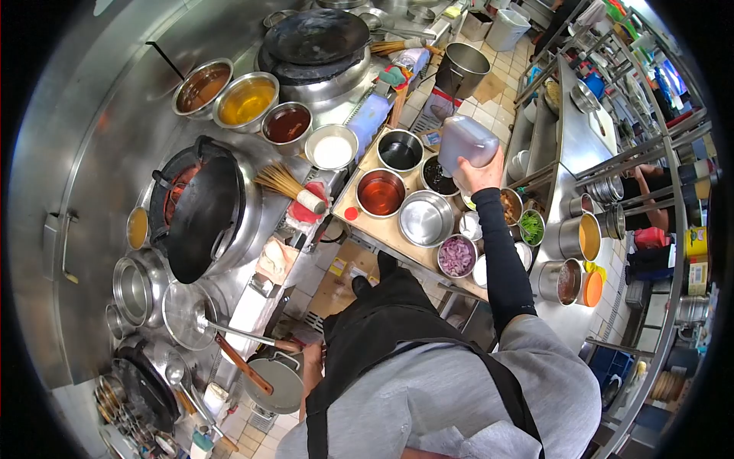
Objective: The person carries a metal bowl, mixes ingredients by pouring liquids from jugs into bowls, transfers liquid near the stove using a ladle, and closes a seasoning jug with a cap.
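Note:
My right hand (482, 174) is closed round a translucent plastic jug (468, 140), raised and tilted over a steel pot of dark sauce (440, 177). I cannot make out whether liquid is leaving it. Low on the other side, my left hand (312, 363) is closed at the wooden end of a long-handled ladle (245, 334), its fingers partly hidden. The ladle's far end lies over a round mesh strainer (186, 315) with a wooden handle. Around the jug stand a pot of red liquid (381, 193), a steel bowl (426, 218) and chopped purple onion (457, 256).
Two black woks (202, 218) (317, 37) sit on the steel range at left. Beside them are bowls of yellow oil (246, 102) and white powder (332, 147), plus a bamboo brush (289, 186). A tall bucket (462, 69) stands ahead. Another person's arm (648, 200) shows at far right.

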A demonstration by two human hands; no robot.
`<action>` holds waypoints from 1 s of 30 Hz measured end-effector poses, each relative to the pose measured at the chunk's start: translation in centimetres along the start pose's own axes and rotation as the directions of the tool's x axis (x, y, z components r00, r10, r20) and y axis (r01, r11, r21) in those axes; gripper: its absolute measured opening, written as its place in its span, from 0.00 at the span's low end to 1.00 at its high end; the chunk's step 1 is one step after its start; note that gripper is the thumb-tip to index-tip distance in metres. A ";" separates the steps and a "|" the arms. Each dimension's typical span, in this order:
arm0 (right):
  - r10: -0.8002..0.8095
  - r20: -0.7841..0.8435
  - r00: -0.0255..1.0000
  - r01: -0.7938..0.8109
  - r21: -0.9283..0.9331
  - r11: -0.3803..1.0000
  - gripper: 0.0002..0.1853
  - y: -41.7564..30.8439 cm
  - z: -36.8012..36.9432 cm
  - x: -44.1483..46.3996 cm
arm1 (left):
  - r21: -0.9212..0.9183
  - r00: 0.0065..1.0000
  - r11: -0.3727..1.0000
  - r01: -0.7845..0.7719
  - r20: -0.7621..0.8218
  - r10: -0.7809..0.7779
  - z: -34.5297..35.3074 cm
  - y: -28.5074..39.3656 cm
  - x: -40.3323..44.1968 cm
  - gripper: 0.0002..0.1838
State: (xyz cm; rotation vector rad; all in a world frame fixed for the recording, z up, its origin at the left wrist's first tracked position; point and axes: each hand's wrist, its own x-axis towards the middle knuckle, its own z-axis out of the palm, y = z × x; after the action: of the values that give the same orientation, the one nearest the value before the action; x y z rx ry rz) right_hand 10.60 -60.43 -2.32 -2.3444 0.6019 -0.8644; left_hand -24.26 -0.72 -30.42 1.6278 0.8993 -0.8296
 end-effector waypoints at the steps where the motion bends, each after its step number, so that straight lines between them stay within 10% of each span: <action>1: 0.000 -0.004 1.000 0.000 0.000 1.000 0.55 -0.2 -0.1 0.1 | 0.023 1.000 0.999 -0.024 0.010 0.024 0.1 1.4 -0.8 0.15; 7: 0.001 -0.032 0.999 0.001 0.066 0.998 0.56 -2.3 -2.3 0.5 | 0.319 0.965 0.911 -0.261 0.112 0.237 -1.5 -4.2 4.6 0.15; 13: 0.164 0.050 0.985 -0.170 0.150 0.974 0.54 1.5 0.8 -0.9 | -0.026 0.984 1.000 -0.013 -0.179 0.008 -1.3 -3.1 -0.9 0.20; 15: -0.063 -0.105 0.993 0.061 -0.017 0.998 0.50 4.2 2.7 -1.4 | 0.015 0.989 0.997 -0.069 -0.131 0.071 -1.4 -2.6 -0.7 0.19; 26: 0.302 -0.182 0.936 -0.280 0.138 0.950 0.50 3.5 1.1 0.0 | 0.092 0.999 0.995 -0.035 -0.001 0.035 -0.8 0.5 -1.7 0.11; 30: 0.570 -0.115 0.814 -0.473 0.438 0.764 0.42 11.2 1.5 0.1 | 0.410 0.968 0.894 -0.183 0.234 0.090 -1.7 1.6 -1.5 0.11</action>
State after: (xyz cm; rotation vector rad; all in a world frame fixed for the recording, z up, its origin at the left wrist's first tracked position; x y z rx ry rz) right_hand 9.30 -68.19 -10.35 -1.5889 1.0268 -0.9011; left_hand -23.44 0.42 -28.03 1.9115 0.4618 -1.1325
